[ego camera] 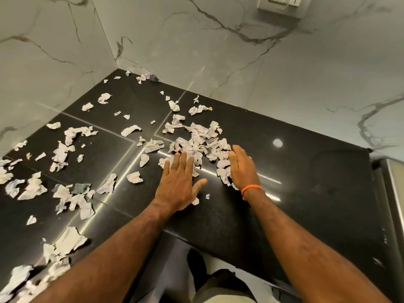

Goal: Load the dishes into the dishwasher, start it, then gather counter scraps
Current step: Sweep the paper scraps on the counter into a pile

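Observation:
Torn white paper scraps lie all over the black counter (284, 193). A gathered pile of scraps (201, 143) sits at the middle, just beyond my hands. My left hand (179, 182) lies flat on the counter, fingers straight, fingertips touching the near edge of the pile. My right hand (242, 169) stands on its edge with straight fingers against the pile's right side; an orange band is on its wrist. Loose scraps (70, 197) spread to the left and more scraps (172, 104) toward the back corner. No dishwasher is in view.
Marble-patterned walls (218, 51) close the counter at the back and left, meeting in a corner. A wall socket (282, 5) is high on the back wall. The counter's front edge runs below my forearms; a metal edge (393, 193) shows at far right.

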`<state>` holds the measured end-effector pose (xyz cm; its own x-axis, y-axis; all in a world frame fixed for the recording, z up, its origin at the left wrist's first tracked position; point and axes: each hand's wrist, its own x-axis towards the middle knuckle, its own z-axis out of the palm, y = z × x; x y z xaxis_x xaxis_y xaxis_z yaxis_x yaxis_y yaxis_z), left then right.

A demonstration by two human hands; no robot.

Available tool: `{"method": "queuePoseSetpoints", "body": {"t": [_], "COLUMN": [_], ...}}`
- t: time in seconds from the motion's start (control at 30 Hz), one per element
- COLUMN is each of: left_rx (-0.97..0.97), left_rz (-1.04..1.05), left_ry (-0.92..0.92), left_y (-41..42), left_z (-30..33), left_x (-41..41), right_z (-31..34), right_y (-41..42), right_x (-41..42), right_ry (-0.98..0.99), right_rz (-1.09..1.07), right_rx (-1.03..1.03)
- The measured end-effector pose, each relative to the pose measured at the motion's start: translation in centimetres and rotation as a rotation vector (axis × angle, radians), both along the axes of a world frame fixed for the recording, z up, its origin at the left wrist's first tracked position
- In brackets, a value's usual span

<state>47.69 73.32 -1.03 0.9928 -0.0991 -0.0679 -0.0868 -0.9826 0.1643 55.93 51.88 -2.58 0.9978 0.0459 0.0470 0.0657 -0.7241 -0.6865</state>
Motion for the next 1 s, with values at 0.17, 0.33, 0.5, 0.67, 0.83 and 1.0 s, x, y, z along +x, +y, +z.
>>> {"method": "queuePoseSetpoints", "body": {"t": [0.17, 0.33, 0.5, 0.67, 0.83, 1.0], "left_rx": [-0.014, -0.034, -0.053, -0.035, -0.019, 0.135], "left_rz": [0.017, 0.105, 0.261, 0.477, 0.733, 1.077], "left_ry": [-0.005, -0.015, -0.034, -0.082, -0.061, -0.035], "left_y": [0.6, 3.3, 7.4, 11.3, 13.9, 14.3], "left_z": [-0.5, 0.4, 0.6, 1.0, 0.8, -0.2], "left_x": [-3.3, -6.0, -9.5, -14.2, -19.5, -25.4], "right_z": [-2.4, 0.7, 1.9, 1.1, 0.7, 0.7], "right_y": [2.3, 5.9, 12.2, 18.4, 22.3, 27.0], "right_x": [-4.4, -3.9, -7.6, -10.5, -11.5, -13.1], "right_ry": [0.034, -0.090, -0.305, -0.359, -0.408, -0.228], "right_rz": [-0.062, 0.043, 0.236, 0.512, 0.757, 1.144], "right_rx": [-0.203, -0.258, -0.311, -0.313, -0.263, -0.362]}}
